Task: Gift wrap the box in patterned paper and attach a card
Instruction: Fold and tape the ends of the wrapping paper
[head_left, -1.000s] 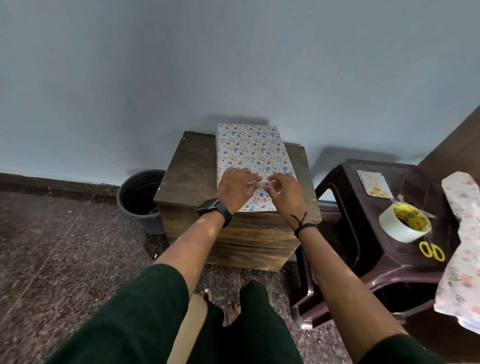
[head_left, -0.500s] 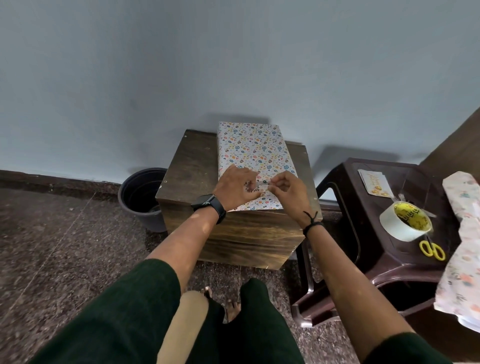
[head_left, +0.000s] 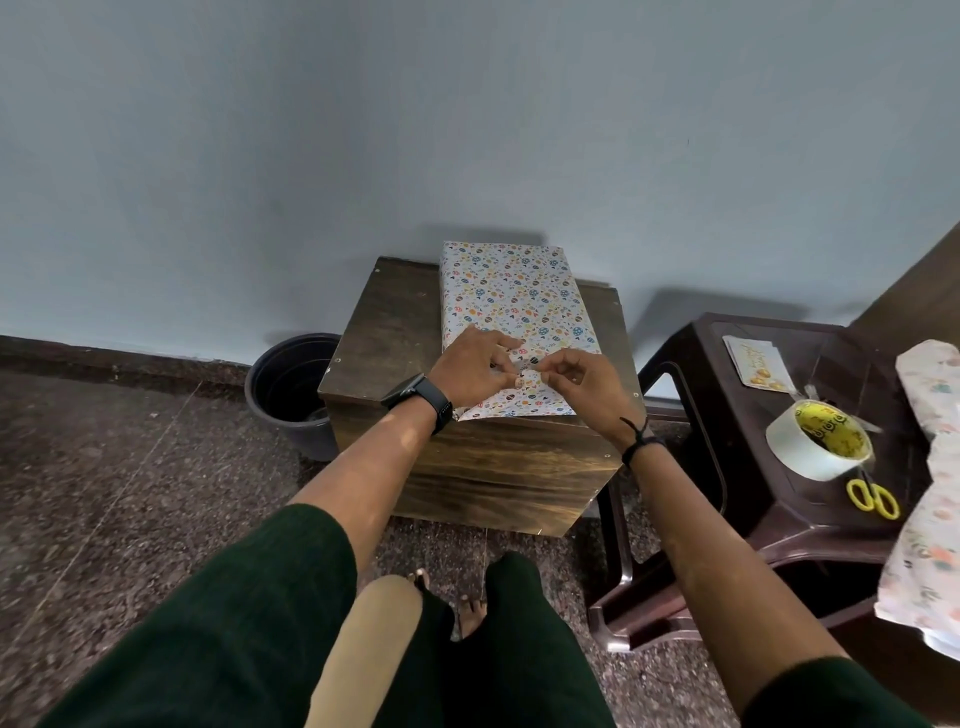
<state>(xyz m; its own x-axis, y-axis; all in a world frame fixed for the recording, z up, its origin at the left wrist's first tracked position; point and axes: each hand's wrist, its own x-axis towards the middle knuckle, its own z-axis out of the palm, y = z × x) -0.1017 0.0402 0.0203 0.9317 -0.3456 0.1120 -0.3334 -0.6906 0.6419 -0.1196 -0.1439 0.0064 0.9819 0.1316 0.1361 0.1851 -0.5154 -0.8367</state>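
The box (head_left: 511, 306), already covered in patterned paper, lies on the wooden stand (head_left: 395, 317) with its long axis running straight away from me toward the wall, and I work at its near end, where a paper flap (head_left: 524, 408) spreads flat toward the stand's front edge. My left hand (head_left: 470, 371) sits on the near top of the box with fingers curled, and my right hand (head_left: 584, 382) meets it from the right; between the two I pinch something small and pale, which I take to be a strip of tape, though it is too small to be sure. Both hands are equally near the seam, touching at the fingertips. I judge the next press goes down and slightly away from me onto the paper. The flap ends just short of the stand's front edge, so there is little room to slide the box nearer; left of the box is bare wood. The tape roll (head_left: 818, 447), scissors (head_left: 872, 499) and card (head_left: 756, 361) wait on the stool (head_left: 727, 441) to my right, closer to my right hand.
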